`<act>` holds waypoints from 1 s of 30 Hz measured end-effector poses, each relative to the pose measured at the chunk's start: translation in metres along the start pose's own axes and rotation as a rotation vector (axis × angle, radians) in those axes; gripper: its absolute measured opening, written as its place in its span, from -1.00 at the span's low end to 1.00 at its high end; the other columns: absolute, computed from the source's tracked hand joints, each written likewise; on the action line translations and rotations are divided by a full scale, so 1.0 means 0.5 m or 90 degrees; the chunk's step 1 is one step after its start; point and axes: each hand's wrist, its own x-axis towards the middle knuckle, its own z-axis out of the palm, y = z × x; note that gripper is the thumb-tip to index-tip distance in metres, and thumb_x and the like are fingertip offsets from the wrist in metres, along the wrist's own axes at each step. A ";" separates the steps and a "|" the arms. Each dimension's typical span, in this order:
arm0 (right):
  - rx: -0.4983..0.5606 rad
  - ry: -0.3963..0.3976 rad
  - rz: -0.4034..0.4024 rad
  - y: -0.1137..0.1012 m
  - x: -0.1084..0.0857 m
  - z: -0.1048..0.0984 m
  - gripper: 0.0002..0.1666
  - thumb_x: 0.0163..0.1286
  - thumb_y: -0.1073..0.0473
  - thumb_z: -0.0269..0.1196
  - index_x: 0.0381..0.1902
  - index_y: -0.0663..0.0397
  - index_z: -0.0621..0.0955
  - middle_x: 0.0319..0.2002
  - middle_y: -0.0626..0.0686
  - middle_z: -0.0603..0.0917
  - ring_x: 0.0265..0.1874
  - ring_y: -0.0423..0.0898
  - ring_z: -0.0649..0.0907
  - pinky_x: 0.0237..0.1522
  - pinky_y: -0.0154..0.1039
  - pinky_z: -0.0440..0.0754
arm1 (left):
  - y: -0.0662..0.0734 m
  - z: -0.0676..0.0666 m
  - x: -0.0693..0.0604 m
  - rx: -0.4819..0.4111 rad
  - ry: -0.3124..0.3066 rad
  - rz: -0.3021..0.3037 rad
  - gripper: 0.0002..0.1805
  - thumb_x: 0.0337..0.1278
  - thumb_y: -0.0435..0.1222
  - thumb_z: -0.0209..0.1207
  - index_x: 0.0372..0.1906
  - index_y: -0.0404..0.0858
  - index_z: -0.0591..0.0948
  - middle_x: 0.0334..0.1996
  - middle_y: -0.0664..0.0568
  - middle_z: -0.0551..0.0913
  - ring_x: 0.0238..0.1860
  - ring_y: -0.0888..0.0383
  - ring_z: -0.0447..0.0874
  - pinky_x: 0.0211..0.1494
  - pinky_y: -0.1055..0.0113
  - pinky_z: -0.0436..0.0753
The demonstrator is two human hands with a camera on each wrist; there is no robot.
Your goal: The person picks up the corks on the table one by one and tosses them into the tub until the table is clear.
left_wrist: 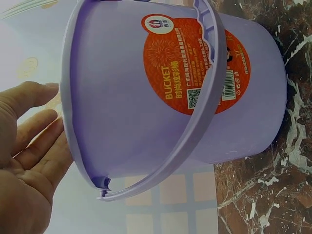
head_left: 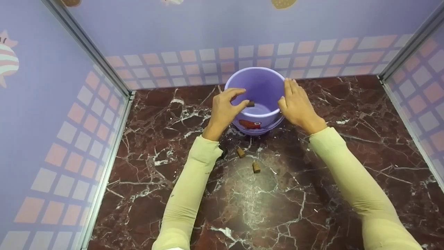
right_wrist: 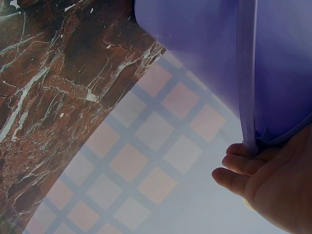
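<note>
A purple bucket [head_left: 255, 91] stands upright near the back wall, its handle hanging down the front and a red label [left_wrist: 195, 63] on its side. Above the bucket's near left rim is my left hand [head_left: 225, 107], thumb and fingers spread apart with nothing visible between them. A small brown piece [head_left: 250, 103] shows inside the bucket, just beyond the left thumb tip. My right hand [head_left: 298, 106] holds the bucket's right rim, fingers beside the handle joint; its thumb is hidden in the right wrist view. Two brown cork-like stoppers [head_left: 240, 152] lie in front of the bucket.
Dark red marbled flooring [head_left: 149, 194] lies under everything. Purple panels with pink and white squares rise at the back [head_left: 194, 34], left [head_left: 52, 114] and right [head_left: 426, 86]. A small black object [head_left: 222, 152] is partly hidden by the left sleeve.
</note>
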 end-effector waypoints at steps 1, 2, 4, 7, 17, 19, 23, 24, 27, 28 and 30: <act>0.000 0.000 0.000 0.000 0.000 0.000 -0.15 0.59 0.10 -0.12 0.62 0.56 -0.01 0.61 0.54 0.03 0.64 0.38 0.00 0.68 0.13 -0.16 | 0.001 0.000 -0.001 0.001 0.002 0.002 -0.64 0.13 -0.39 0.54 0.03 -0.42 0.78 0.01 -0.22 0.80 0.07 -0.09 0.79 0.23 0.40 0.66; 0.001 0.001 0.000 0.000 0.000 0.000 -0.15 0.59 0.11 -0.12 0.62 0.56 -0.01 0.61 0.53 0.03 0.64 0.38 0.00 0.68 0.13 -0.16 | 0.002 0.000 -0.003 0.000 0.003 0.003 -0.64 0.13 -0.39 0.54 0.04 -0.42 0.78 0.01 -0.22 0.80 0.07 -0.09 0.79 0.23 0.40 0.65; 0.001 0.003 -0.002 0.000 0.000 0.001 -0.15 0.59 0.11 -0.11 0.62 0.57 -0.01 0.61 0.54 0.03 0.64 0.38 0.00 0.68 0.14 -0.15 | 0.003 0.000 -0.005 -0.001 0.005 0.005 -0.63 0.13 -0.39 0.54 0.04 -0.42 0.78 0.01 -0.21 0.80 0.06 -0.08 0.79 0.24 0.40 0.65; 0.002 0.007 -0.005 0.000 0.000 0.002 -0.15 0.59 0.11 -0.11 0.62 0.57 0.00 0.60 0.55 0.04 0.64 0.39 0.01 0.67 0.15 -0.14 | 0.006 0.000 -0.010 -0.005 0.010 0.015 -0.63 0.13 -0.38 0.55 0.04 -0.42 0.78 0.01 -0.21 0.80 0.05 -0.07 0.80 0.23 0.40 0.65; -0.002 0.013 -0.010 0.001 -0.002 0.003 -0.17 0.58 0.14 -0.13 0.60 0.60 0.02 0.59 0.57 0.07 0.63 0.41 0.04 0.67 0.19 -0.10 | 0.013 -0.003 -0.029 -0.024 0.024 0.041 -0.63 0.12 -0.40 0.55 0.02 -0.46 0.78 -0.01 -0.24 0.80 0.04 -0.11 0.80 0.25 0.40 0.65; -0.001 0.010 -0.010 0.001 -0.002 0.003 -0.17 0.58 0.15 -0.13 0.60 0.60 0.01 0.59 0.56 0.06 0.63 0.41 0.03 0.67 0.19 -0.10 | 0.013 -0.004 -0.034 -0.029 0.023 0.039 -0.63 0.12 -0.40 0.54 0.02 -0.46 0.77 0.00 -0.24 0.80 0.05 -0.12 0.79 0.26 0.39 0.65; -0.002 0.010 -0.014 0.002 0.000 0.003 -0.18 0.58 0.17 -0.12 0.60 0.61 0.01 0.59 0.57 0.07 0.63 0.41 0.03 0.66 0.20 -0.09 | 0.011 -0.006 -0.045 -0.031 0.030 0.043 -0.64 0.12 -0.41 0.54 0.02 -0.45 0.78 -0.01 -0.23 0.80 0.05 -0.12 0.79 0.25 0.36 0.66; -0.003 0.011 -0.014 0.002 0.000 0.003 -0.18 0.58 0.17 -0.12 0.60 0.61 0.01 0.59 0.57 0.07 0.63 0.41 0.03 0.66 0.20 -0.09 | 0.010 -0.007 -0.048 -0.030 0.033 0.047 -0.65 0.12 -0.42 0.54 0.01 -0.45 0.78 -0.01 -0.23 0.80 0.05 -0.11 0.79 0.25 0.35 0.67; -0.002 0.012 -0.014 0.002 0.001 0.002 -0.18 0.58 0.17 -0.12 0.60 0.60 0.02 0.59 0.56 0.06 0.63 0.41 0.03 0.66 0.19 -0.10 | 0.007 -0.009 -0.054 -0.029 0.046 0.059 -0.66 0.11 -0.43 0.54 0.00 -0.45 0.78 -0.02 -0.22 0.81 0.04 -0.11 0.79 0.24 0.33 0.67; -0.002 0.013 -0.014 0.002 0.001 0.002 -0.18 0.58 0.17 -0.12 0.60 0.60 0.02 0.59 0.56 0.06 0.63 0.41 0.03 0.67 0.19 -0.10 | 0.007 -0.011 -0.055 -0.030 0.049 0.064 -0.66 0.11 -0.42 0.54 0.00 -0.45 0.78 -0.02 -0.23 0.81 0.04 -0.11 0.79 0.24 0.33 0.68; -0.001 0.015 -0.014 0.002 0.001 0.002 -0.18 0.58 0.16 -0.11 0.60 0.60 0.02 0.59 0.56 0.07 0.63 0.41 0.04 0.67 0.19 -0.10 | 0.009 -0.013 -0.058 -0.032 0.055 0.072 -0.65 0.11 -0.42 0.54 0.00 -0.45 0.78 -0.02 -0.23 0.81 0.04 -0.11 0.80 0.24 0.33 0.68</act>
